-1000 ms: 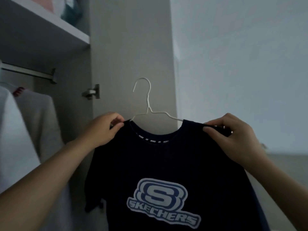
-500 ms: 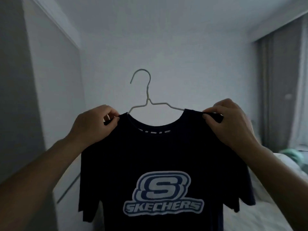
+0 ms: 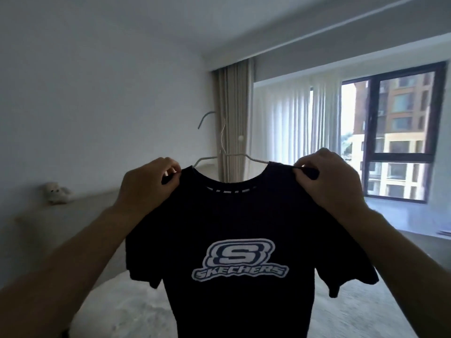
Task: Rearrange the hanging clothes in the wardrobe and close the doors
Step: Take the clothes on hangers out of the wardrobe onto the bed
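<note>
A: Hands?
B: Left hand (image 3: 146,184) and right hand (image 3: 329,179), each pinched closed on 1 shoulder of a black T-shirt (image 3: 239,220), held up on a white wire hanger (image 3: 220,152).
A: Markings?
B: "SKECHERS" with S logo, chest; repeated inside collar. Beyond: bed (image 3: 127,303), window (image 3: 400,132).

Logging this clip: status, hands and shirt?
Left hand and right hand pinch the shoulders of the dark T-shirt. Shirt on white wire hanger. Wardrobe out of view. Nothing in the way.

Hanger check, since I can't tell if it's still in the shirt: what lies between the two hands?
Head view: the shirt's neckline, with the white hanger rising from it.
</note>
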